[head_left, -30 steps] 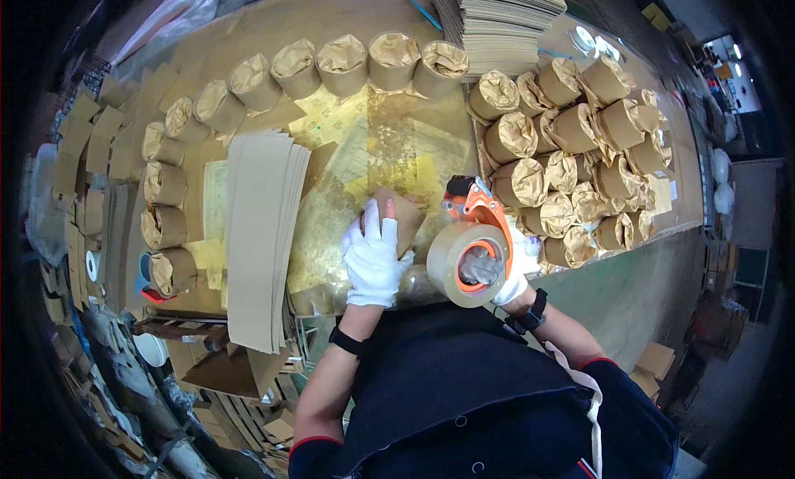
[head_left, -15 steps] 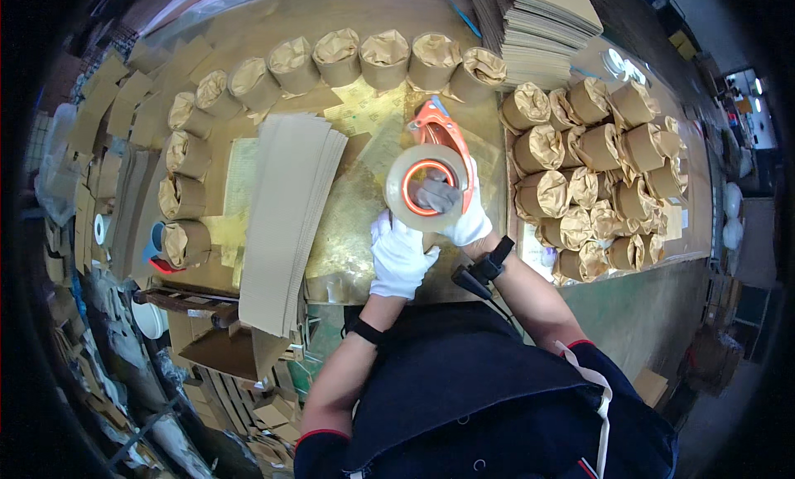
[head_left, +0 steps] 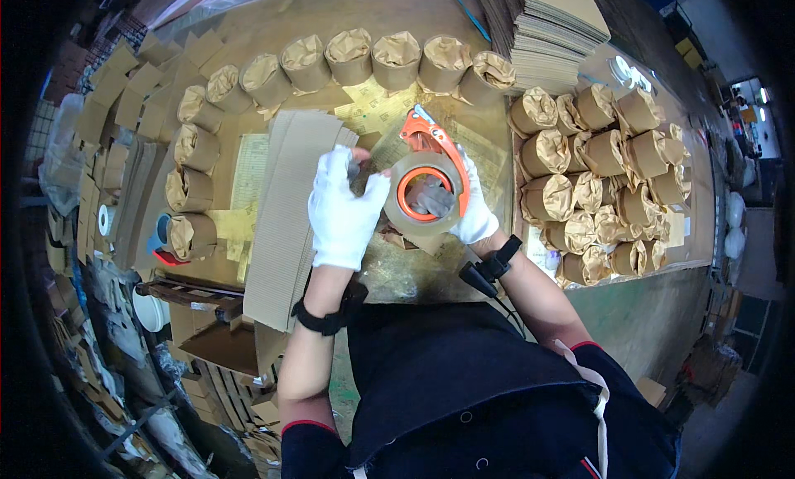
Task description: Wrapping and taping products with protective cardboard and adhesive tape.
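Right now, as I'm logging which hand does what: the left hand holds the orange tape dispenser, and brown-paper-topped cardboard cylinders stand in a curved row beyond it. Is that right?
Not quite: the hand is wrong. The head view shows the right hand holding the orange tape dispenser; the brown-paper-topped cardboard cylinders do stand in a curved row beyond it.

White gloves [head_left: 475,216] and a dark apron [head_left: 431,388]
The left glove [head_left: 338,218] leaves some fingers [head_left: 361,154] bare-tipped; black wristbands [head_left: 333,312] show on both sides, the right with a cable [head_left: 512,316]; dark short sleeves [head_left: 313,452] end in red trim [head_left: 310,428], a pale strap [head_left: 603,404] near the right.
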A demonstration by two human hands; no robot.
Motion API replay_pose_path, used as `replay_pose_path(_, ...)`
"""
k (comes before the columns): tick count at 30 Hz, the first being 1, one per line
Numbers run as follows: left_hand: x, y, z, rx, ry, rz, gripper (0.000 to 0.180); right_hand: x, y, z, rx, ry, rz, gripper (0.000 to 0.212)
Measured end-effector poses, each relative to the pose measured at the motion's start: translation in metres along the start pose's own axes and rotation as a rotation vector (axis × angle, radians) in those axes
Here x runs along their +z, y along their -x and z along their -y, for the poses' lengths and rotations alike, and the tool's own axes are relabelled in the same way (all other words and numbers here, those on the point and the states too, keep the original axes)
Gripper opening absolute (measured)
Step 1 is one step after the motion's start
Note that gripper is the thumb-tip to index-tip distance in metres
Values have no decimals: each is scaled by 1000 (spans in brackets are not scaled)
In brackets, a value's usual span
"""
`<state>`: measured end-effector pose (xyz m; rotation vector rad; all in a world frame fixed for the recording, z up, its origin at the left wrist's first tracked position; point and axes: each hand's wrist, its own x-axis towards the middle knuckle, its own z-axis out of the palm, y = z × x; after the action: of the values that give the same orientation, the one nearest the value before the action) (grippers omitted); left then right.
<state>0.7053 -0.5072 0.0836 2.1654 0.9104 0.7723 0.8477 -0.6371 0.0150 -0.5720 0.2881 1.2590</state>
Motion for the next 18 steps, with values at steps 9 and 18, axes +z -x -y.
replay_pose_path(9, 23, -29, 8, -27, -55, 170, 28, -5, 4, 2, 48, 31, 47, 49)
replay_pose_path(18, -71, -93, -5, 914, -589, 129, 26, -7, 6, 14, 256, -15, 293, 53)
